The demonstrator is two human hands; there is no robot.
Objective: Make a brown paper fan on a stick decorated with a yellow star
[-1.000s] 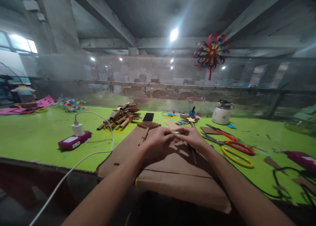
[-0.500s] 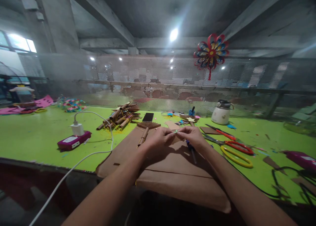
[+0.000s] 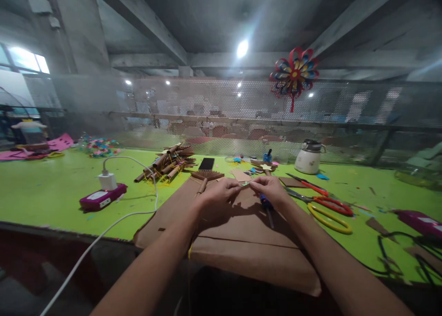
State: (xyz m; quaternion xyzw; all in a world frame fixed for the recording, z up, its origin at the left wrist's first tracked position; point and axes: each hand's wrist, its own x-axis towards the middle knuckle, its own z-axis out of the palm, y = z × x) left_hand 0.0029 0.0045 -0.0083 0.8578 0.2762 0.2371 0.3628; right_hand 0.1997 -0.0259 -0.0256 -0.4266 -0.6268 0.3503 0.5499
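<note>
My left hand [image 3: 218, 192] and my right hand [image 3: 270, 189] meet fingertip to fingertip over a brown paper sheet [image 3: 238, 233] on the green table [image 3: 51, 187]. Both pinch one tiny greenish piece [image 3: 245, 184] between them; what it is, I cannot make out. A folded brown paper fan [image 3: 205, 178] lies just left of my left hand. A blue-handled tool [image 3: 266, 207] lies under my right wrist.
Red and yellow scissors [image 3: 328, 207] lie to the right. A pile of brown paper rolls [image 3: 165, 165], a black phone [image 3: 207, 163], a white charger on a magenta power strip [image 3: 103, 194], a white kettle [image 3: 309, 156] and a second magenta strip [image 3: 419, 221] stand around. Mesh fencing backs the table.
Both hands have lifted slightly and moved a little further from me, still pinching the small piece between them. The blue-handled tool under the right wrist shows more.
</note>
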